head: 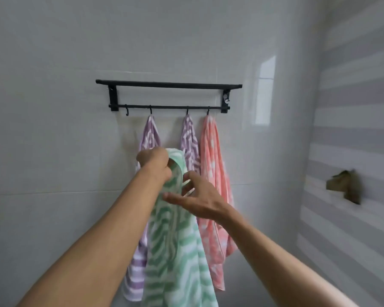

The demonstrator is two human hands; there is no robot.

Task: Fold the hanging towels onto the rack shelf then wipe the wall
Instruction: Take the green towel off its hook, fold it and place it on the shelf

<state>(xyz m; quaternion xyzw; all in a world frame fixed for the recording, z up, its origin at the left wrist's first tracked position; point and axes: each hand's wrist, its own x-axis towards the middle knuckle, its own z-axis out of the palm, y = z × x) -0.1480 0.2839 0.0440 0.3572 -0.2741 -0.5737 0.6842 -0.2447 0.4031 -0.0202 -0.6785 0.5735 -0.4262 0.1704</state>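
Observation:
A black wall rack [169, 85] has a top shelf bar and a lower rail with hooks. Two purple striped towels [150, 136] [190, 142] and a pink towel [213, 165] hang from three hooks; the leftmost hook [126, 111] is bare. My left hand [154, 165] grips the top of a green and white striped towel [175, 251], which is off the rack and hangs down in front of the others. My right hand [197, 198] has its fingers spread and touches the green towel just below the left hand.
Grey glossy tiled wall [53, 140] behind the rack. The right side wall has grey and white stripes, with a dark brownish object [346, 186] sticking out of it at hand height.

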